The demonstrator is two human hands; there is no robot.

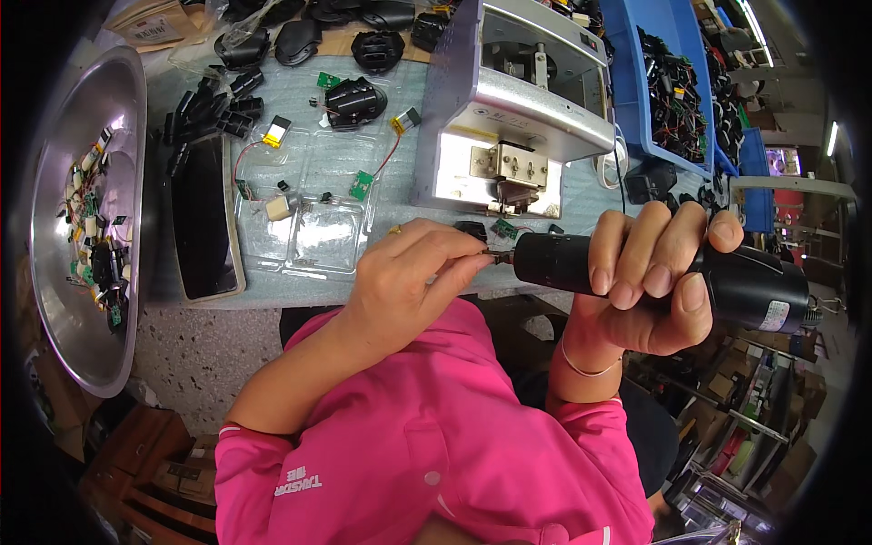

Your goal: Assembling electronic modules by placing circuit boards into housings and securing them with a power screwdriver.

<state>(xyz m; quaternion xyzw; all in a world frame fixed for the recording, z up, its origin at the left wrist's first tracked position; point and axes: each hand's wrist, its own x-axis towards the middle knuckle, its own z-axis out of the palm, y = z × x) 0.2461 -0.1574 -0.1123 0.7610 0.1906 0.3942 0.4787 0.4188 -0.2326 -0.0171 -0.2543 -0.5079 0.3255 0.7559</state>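
Thumb and forefinger of the left hand [409,272] pinch the end of the bit [501,258] on a black electric screwdriver [552,261]; whether a screw sits between them is too small to tell. Curled around the body of that screwdriver, the right hand [654,277] grips it nearly level, its tip toward the left hand, just above the near edge of the table [395,207]. Right behind the tip, a small green circuit board [504,229] lies in front of a silver screw feeder [540,102]. Farther left on the table are clear plastic trays [325,238], with a second green circuit board [361,185] joined by a red wire to a pouch battery [406,121], another battery [276,133] and a beige block [278,210]. Beyond them rests a black plastic housing [354,102]. Left of the trays lies a dark-screened phone [202,222], and past it stands a steel bowl [62,304] containing wired parts. On the far right, beside the feeder, a blue bin [672,161] is heaped with black wired pieces.
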